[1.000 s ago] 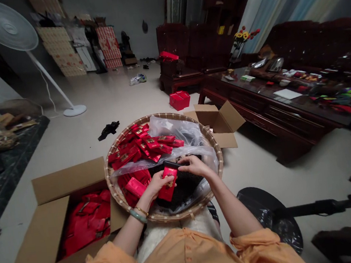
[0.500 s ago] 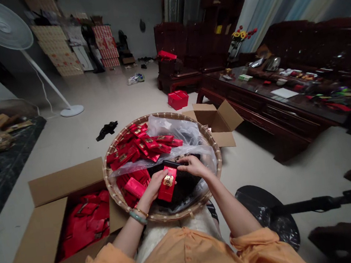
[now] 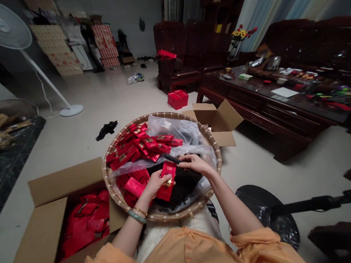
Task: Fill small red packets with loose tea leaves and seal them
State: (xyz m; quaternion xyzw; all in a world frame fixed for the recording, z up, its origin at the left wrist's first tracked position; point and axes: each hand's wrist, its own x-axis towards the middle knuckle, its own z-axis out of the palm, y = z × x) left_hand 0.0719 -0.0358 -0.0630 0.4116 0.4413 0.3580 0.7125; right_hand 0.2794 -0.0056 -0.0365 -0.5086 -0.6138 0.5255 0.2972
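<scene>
My left hand [image 3: 157, 183] is closed around a red packet [image 3: 168, 172] with a gold emblem, held upright over the basket; my fingers partly cover the emblem. My right hand [image 3: 195, 164] pinches a slim black bar-shaped tool [image 3: 172, 159], whose far end points up and left, just above the packet's top edge. Whether the two touch I cannot tell. Beneath both hands, dark loose leaf-like material [image 3: 187, 184] lies on clear plastic in a round woven basket [image 3: 106, 177]. Flat red packets [image 3: 134, 188] lie beside my left hand, and plumper red packets [image 3: 148, 143] are heaped at the basket's far side.
An open carton [image 3: 46, 230] full of red packets stands left of the basket. Another open carton [image 3: 218, 121] sits beyond its right rim. A dark wooden table [image 3: 255, 95] runs along the right, near a black round stand base [image 3: 252, 197]. A white fan [image 3: 72, 110] stands far left.
The black tool has come away from lying across the packet's top edge and now slants above it. My left thumb covers more of the emblem.
</scene>
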